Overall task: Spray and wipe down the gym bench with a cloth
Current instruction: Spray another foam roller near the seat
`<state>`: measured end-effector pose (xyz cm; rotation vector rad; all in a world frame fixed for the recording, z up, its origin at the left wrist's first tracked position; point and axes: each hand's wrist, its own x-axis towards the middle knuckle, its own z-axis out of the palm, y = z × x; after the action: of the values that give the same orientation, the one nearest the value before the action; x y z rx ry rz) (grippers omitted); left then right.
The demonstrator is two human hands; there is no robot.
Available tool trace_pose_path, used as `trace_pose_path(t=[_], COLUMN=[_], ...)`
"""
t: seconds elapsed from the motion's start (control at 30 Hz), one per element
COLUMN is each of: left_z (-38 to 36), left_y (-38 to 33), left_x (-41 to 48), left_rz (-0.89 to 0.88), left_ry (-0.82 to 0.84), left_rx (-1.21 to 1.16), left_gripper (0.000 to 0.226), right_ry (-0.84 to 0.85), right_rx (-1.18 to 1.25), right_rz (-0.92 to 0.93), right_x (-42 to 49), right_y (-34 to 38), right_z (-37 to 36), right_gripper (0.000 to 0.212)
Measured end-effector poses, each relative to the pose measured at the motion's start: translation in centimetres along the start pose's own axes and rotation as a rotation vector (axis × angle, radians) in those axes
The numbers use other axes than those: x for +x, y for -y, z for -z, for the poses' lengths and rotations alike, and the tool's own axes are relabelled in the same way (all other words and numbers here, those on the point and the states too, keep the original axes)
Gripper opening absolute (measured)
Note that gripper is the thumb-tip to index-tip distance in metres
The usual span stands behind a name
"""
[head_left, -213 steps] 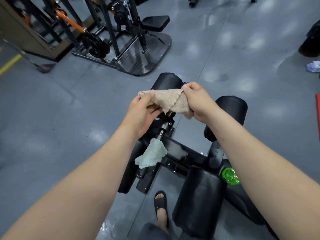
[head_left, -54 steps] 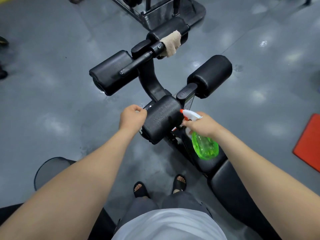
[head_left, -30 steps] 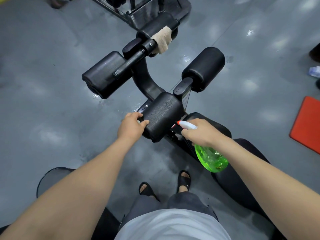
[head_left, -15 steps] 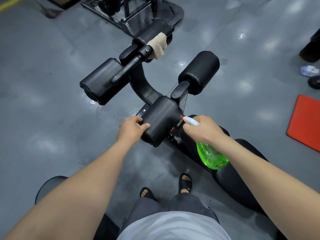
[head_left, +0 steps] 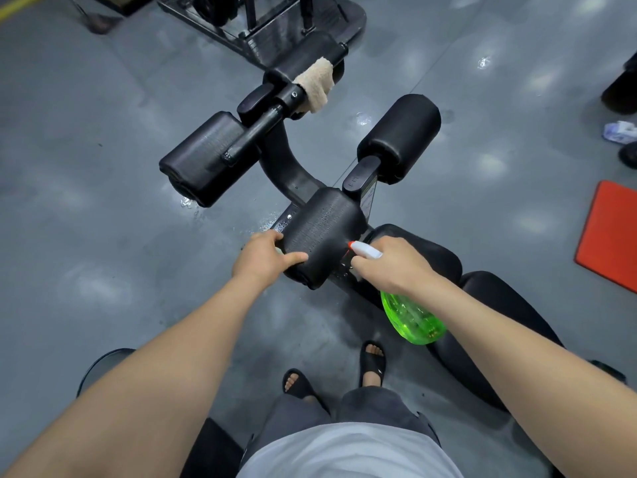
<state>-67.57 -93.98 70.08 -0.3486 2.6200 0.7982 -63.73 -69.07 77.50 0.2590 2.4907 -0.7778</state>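
- Here, the left hand (head_left: pixel 265 258) grips the left end of the nearest roller pad (head_left: pixel 324 232) of the gym bench (head_left: pixel 284 163), fingers curled round it and thumb lying on top.
- The right hand (head_left: pixel 391 267) wraps curled fingers round the neck of the green spray bottle (head_left: pixel 413 319), whose nozzle is just beside that pad.
- The beige cloth (head_left: pixel 315 85) hangs draped over the bench's far bar, well apart from both hands.

Cloth (head_left: pixel 315 84) on far roller (head_left: pixel 306 51); spray bottle (head_left: pixel 412 319) right of near roller (head_left: pixel 322 236).
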Motion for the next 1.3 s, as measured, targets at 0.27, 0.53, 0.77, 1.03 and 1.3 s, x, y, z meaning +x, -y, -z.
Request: trace_pose_path(t=[0.27, 0.53, 0.77, 1.03, 1.3], left_z=[1.1, 1.2, 0.9, 1.4, 0.1], left_y=[0.4, 0.3, -0.3, -2.3, -7.3], left_x=[1.3, 1.3, 0.7, 1.0, -0.4], left_rz=[0.112, 0.148, 0.085, 0.148, 0.147], left_ry=[-0.086, -0.105, 0.039, -0.134, -0.145], left_rx=[-0.038, 0.043, 0.071, 0.107, -0.384], left_gripper=[0.046, 0.040, 0.059, 0.019, 0.014], right_ry=[-0.008, 0.079, 0.021, -0.060, -0.228], right_rx=[0.056, 0.028, 0.016, 0.231, 0.120], right_rz=[0.019, 0.042, 0.022, -0.026, 0.083], right_x=[0.1, 0.0, 0.8, 2.2, 5.3], right_y=[-1.0, -1.3, -2.6, -6.8, -14.4], right_z=[1.8, 0.2, 0.5, 0.5, 0.2], right_gripper=[0.025, 0.040, 0.036, 0.047, 0.035])
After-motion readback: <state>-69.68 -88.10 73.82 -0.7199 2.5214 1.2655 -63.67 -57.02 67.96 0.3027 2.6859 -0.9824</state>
